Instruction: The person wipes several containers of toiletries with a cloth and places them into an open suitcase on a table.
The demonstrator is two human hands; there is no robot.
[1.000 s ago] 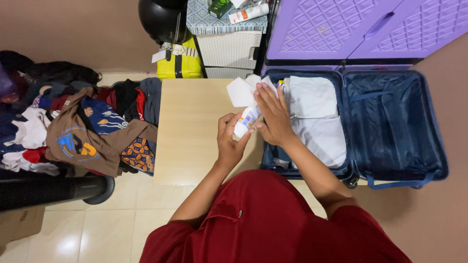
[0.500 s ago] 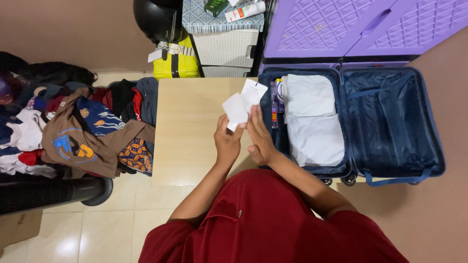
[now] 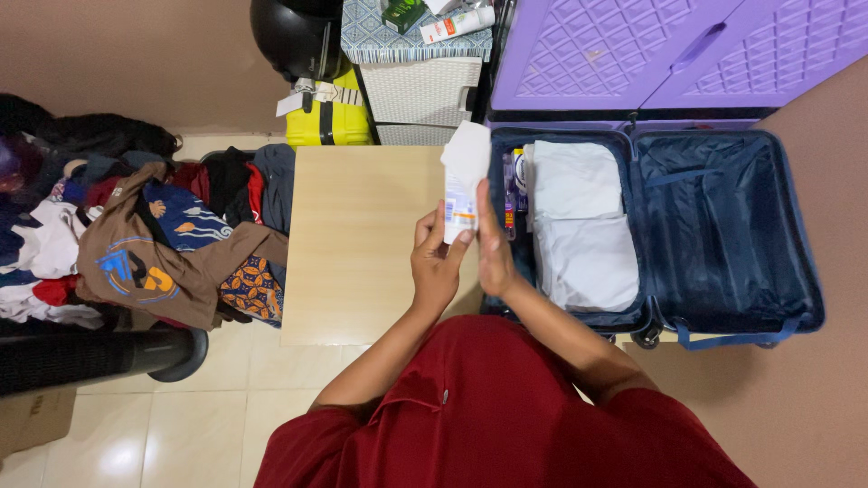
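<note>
- A white bottle (image 3: pixel 459 210) with an orange-and-blue label stands upright over the bench (image 3: pixel 362 244), a white tissue (image 3: pixel 467 154) wrapped over its top.
- The left hand (image 3: pixel 438 264) is closed around the bottle's lower part; the right hand (image 3: pixel 493 244) lies flat against its side, fingers straight.
- The open blue suitcase (image 3: pixel 723 235), just right of the bench, holds folded white cloths (image 3: pixel 583 226) in its left half.
- A white tube (image 3: pixel 457 24) lies on a patterned box (image 3: pixel 407 41) above.
- Heaped clothes (image 3: pixel 154 244) lie left.
</note>
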